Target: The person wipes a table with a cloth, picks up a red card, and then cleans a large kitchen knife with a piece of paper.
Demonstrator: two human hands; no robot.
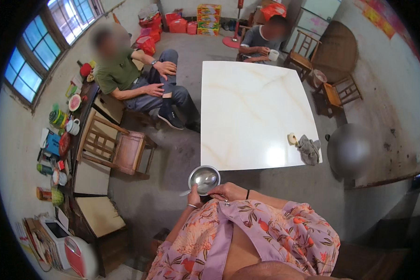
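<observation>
A shiny metal bowl (197,172) is in front of my body, just off the near left corner of the white table (252,105). My left hand (195,196) grips its near left side, with the thumb over the rim. A metal spoon (184,193) rests in the bowl, and its handle pokes out past my left thumb. At the near right rim, the bent fingers of my right hand (227,190) hold the bowl's edge. The inside shows no food that I can make out.
A crumpled grey cloth (308,150) and a small pale object (292,139) lie on the table's right side. A wooden chair (129,150) stands left, before a cluttered sideboard (85,101). One person (120,73) sits at left; another (253,43), holding a white mug (273,55), sits beyond the table.
</observation>
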